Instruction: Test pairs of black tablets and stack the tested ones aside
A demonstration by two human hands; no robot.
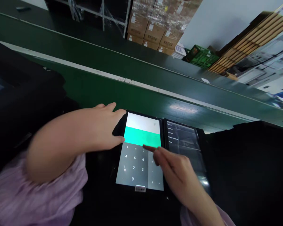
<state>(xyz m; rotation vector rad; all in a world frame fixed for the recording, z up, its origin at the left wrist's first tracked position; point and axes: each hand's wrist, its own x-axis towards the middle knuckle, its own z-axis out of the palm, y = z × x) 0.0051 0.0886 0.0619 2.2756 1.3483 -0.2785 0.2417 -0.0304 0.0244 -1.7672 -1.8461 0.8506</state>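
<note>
A tablet [135, 164] in front of me shows a calculator with a white and green upper area and a grey keypad. My left hand [108, 127] is at its left edge, fingers spread, with the thumb against the frame. The index finger of my right hand [172, 161] points out over the screen near the 9 key, while the other fingers are curled with no object seen in them. Right beside it lies a second tablet [185, 144] with a dark screen and a short text menu.
A green surface with a pale rail [103, 74] runs across beyond the tablets. Wrapped cardboard boxes [155, 31], a green crate [201, 56] and a stack of slatted yellow-brown pieces [247, 44] stand farther back. Black shapes flank both sides.
</note>
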